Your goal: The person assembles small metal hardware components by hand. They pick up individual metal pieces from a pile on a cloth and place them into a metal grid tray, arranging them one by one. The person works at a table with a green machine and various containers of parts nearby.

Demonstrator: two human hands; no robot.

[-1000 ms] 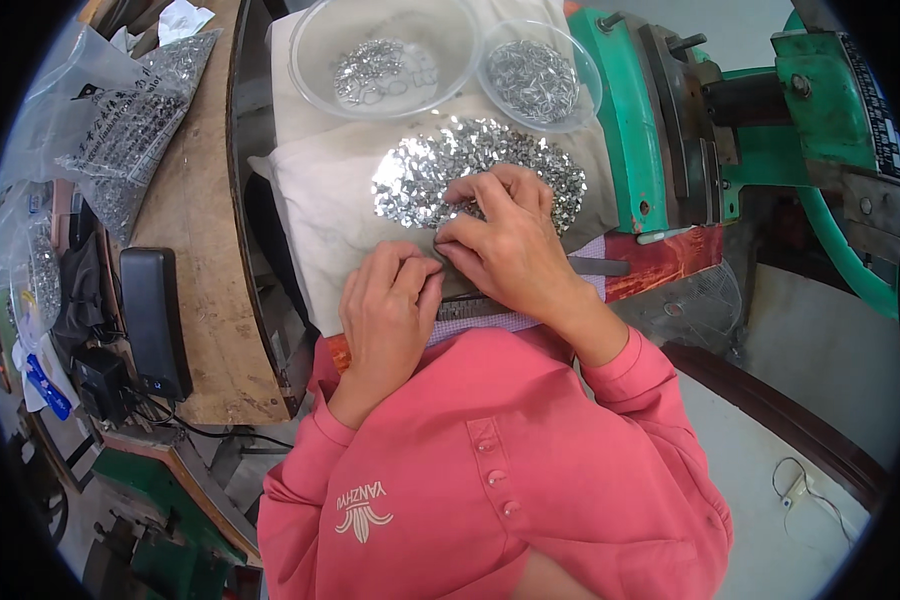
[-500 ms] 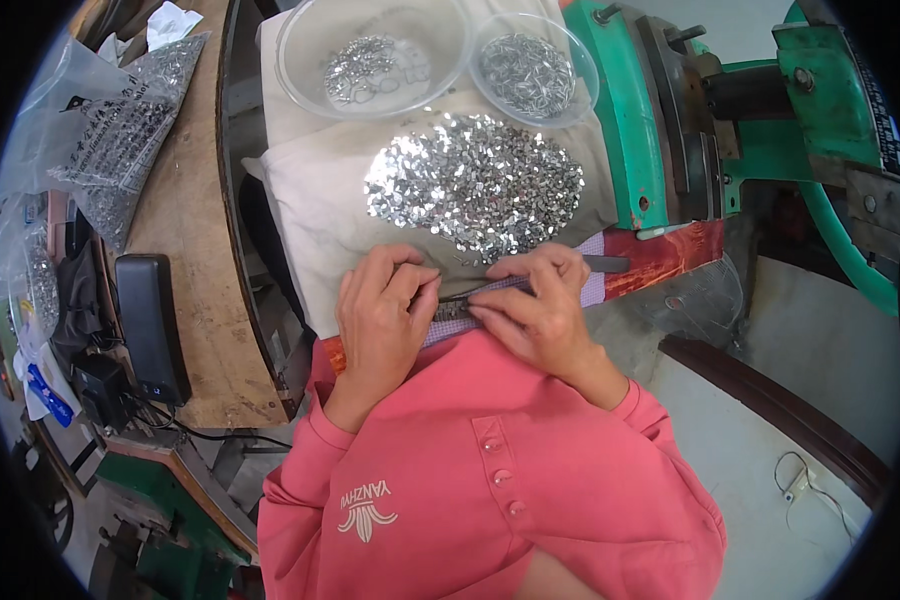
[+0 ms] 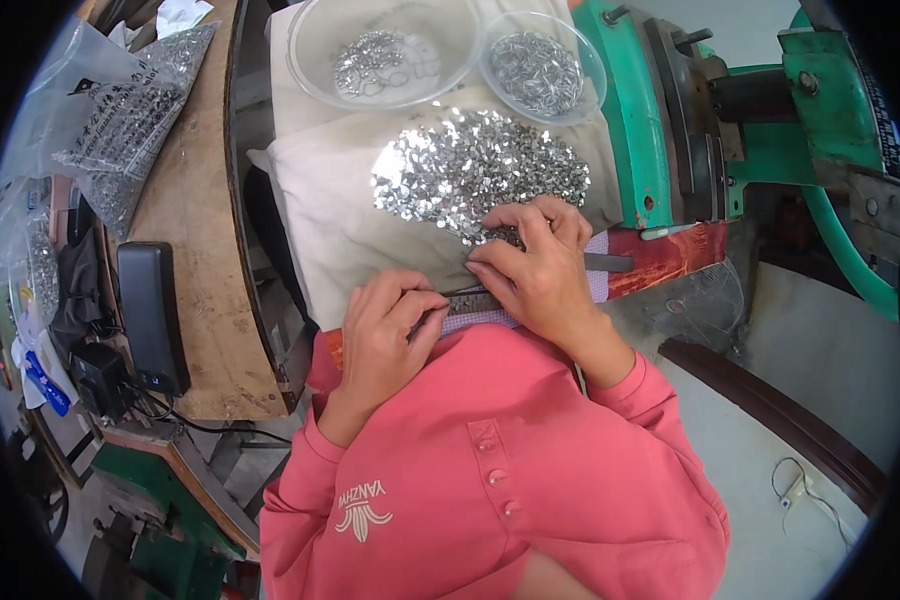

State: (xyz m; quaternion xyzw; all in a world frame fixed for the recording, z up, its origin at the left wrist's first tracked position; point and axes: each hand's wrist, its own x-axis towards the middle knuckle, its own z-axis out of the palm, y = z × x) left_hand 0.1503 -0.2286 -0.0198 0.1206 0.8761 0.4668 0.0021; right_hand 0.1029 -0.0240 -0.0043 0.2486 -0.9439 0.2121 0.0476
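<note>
My left hand [image 3: 390, 325] is closed, thumb and forefinger pinched at the left end of a dark slotted metal strip [image 3: 473, 303] lying on purple checked cloth [image 3: 600, 287] near my lap. Ahead of the strip, my right hand [image 3: 542, 262] has bent fingers at the near edge of a pile of small shiny metal pieces [image 3: 480, 170]. Its thumb and forefinger come together there; whether a piece sits between them is too small to tell. A flat dark bar [image 3: 607, 263] sticks out to the right behind that hand; whether it joins the strip is hidden.
Beyond the pile stand a large clear tub [image 3: 295, 60] and a smaller clear bowl [image 3: 603, 85], both holding metal parts. A green machine [image 3: 625, 130] borders the right side. On the left, a wooden bench [image 3: 195, 200] carries a bag of parts [image 3: 135, 140] and a black power bank [image 3: 152, 315].
My right hand has left the strip and moved forward to the pile's near edge, uncovering more of the strip. My left hand stays at the strip's left end, slightly lower in view.
</note>
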